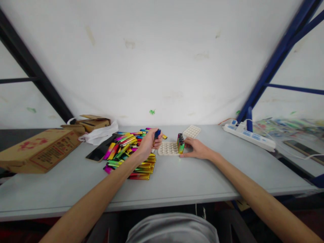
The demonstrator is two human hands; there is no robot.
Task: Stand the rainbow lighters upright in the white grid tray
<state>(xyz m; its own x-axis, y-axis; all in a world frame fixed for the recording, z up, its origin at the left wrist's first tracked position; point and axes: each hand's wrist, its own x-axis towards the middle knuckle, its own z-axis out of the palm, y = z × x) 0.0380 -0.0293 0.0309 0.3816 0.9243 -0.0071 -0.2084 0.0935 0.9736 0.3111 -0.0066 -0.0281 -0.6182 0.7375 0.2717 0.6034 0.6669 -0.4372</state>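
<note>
Brown cardboard comes first at the far left: a long box (43, 148) with red print on its top, lying on my grey desk (189, 184). Just beyond it to the right sits a smaller carton (95, 123) with its flaps raised, and a white plastic bag (102, 131) slumps against its near side. A flat, dark phone-like slab (96, 153) lies next, partly under the heap of lighters (120, 148), which spreads in shiny gold, red, green, purple and blue, most of them on their sides. My left hand (148, 143) is above the heap's right part, its fingers curled closed around a blue lighter (157, 133) whose end shows above my fist. Right of that lies a cream tray (168, 148) with rows of small hollows. At its right end a row of lighters (180, 145) stands upright, dark tops up. My right hand (196, 148) is at that row's right side, thumb towards the near end, the other fingers farther back and parted from it; I can't tell whether they grip. Beyond that hand lies a second cream tray (192, 131). Farther right, a white power strip (249, 136) runs slantwise along the desk, plugs in its far end.
</note>
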